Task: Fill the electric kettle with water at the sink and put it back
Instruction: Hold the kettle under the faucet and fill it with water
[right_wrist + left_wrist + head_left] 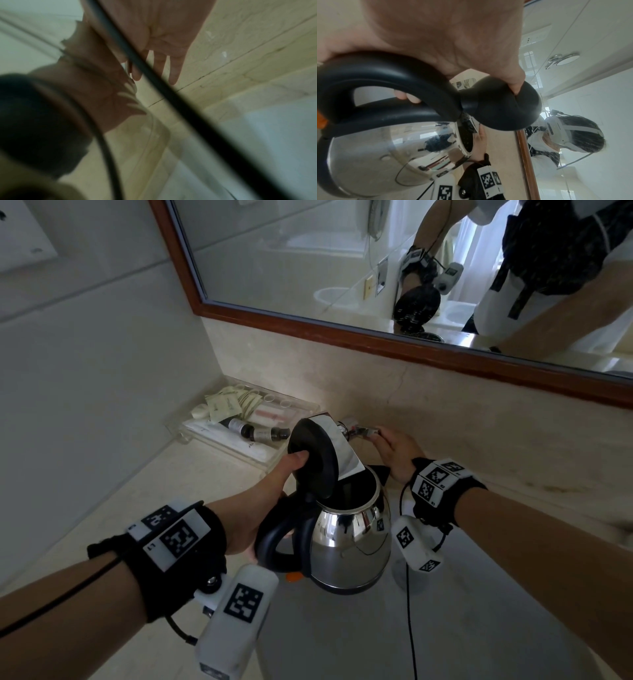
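A steel electric kettle (349, 539) with a black handle hangs over the sink basin (479, 628). My left hand (270, 494) grips the handle, and its thumb presses the black lid (311, 460) back so that it stands open. The flat chrome tap spout (334, 440) reaches down over the kettle's mouth. Behind the kettle my right hand (387, 446) rests straight fingers on the tap lever (359, 431). The left wrist view shows the handle (393, 75), lid (501, 108) and shiny body (368, 155). The right wrist view is blurred, with straight fingers (173, 75) showing. Whether water runs I cannot tell.
A clear tray (298, 412) of toiletries lies on the marble counter (171, 491) at the back left, close to the kettle lid. A mirror with a wooden frame (342, 326) hangs above the backsplash. A tiled wall closes the left side. Sensor cables dangle from both wrists.
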Action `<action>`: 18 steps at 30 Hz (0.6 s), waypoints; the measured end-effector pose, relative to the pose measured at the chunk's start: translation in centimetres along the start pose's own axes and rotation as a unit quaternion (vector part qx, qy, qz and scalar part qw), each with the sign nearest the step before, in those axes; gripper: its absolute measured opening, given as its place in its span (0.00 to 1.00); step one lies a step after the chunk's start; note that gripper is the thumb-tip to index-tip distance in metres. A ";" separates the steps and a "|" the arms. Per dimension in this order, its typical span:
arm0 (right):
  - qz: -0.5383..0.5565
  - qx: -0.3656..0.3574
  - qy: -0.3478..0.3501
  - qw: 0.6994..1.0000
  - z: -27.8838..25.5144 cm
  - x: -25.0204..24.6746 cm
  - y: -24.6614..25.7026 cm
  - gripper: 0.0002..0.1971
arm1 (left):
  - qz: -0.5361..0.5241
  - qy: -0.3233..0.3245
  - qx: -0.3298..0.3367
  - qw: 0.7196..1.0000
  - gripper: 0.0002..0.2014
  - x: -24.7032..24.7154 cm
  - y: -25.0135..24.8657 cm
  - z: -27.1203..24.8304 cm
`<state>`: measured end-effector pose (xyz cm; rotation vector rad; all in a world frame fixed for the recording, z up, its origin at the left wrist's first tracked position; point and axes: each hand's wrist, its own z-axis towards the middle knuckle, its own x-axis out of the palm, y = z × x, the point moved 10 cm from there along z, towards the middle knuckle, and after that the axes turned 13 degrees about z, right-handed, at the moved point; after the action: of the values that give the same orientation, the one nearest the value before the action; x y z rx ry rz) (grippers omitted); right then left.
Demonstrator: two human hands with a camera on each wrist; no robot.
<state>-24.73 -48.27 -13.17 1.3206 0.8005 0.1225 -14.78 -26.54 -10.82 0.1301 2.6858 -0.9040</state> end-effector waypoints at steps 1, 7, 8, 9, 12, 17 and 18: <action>0.001 -0.001 0.002 1.000 0.0 0.0 0.1 0.15 | -0.001 0.001 0.000 1.000 0.37 0.0 0.0 0.0; 0.010 0.004 0.004 1.000 0.2 -0.1 -0.2 0.16 | 0.003 0.009 -0.009 1.000 0.41 0.0 0.4 0.3; 0.012 0.007 0.000 1.000 0.2 -0.1 -0.3 0.16 | 0.001 0.011 -0.011 1.000 0.43 0.0 0.5 0.4; 0.013 0.010 -0.004 1.000 0.2 -0.2 -0.4 0.16 | -0.001 0.011 -0.009 1.000 0.43 0.0 0.5 0.4; 0.006 0.014 -0.007 1.000 0.3 -0.2 -0.5 0.16 | -0.001 0.004 -0.007 1.000 0.42 -0.3 0.6 0.5; -0.001 0.022 -0.010 1.000 0.2 -0.1 -0.2 0.17 | 0.004 0.002 -0.004 1.000 0.39 -0.3 0.7 0.5; -0.002 0.022 -0.010 1.000 0.2 -0.1 -0.2 0.17 | 0.006 -0.002 -0.004 1.000 0.39 -0.4 0.8 0.5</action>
<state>-24.76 -48.50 -13.27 1.3599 0.7931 0.0894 -14.11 -26.23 -11.53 0.1439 2.6823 -0.8883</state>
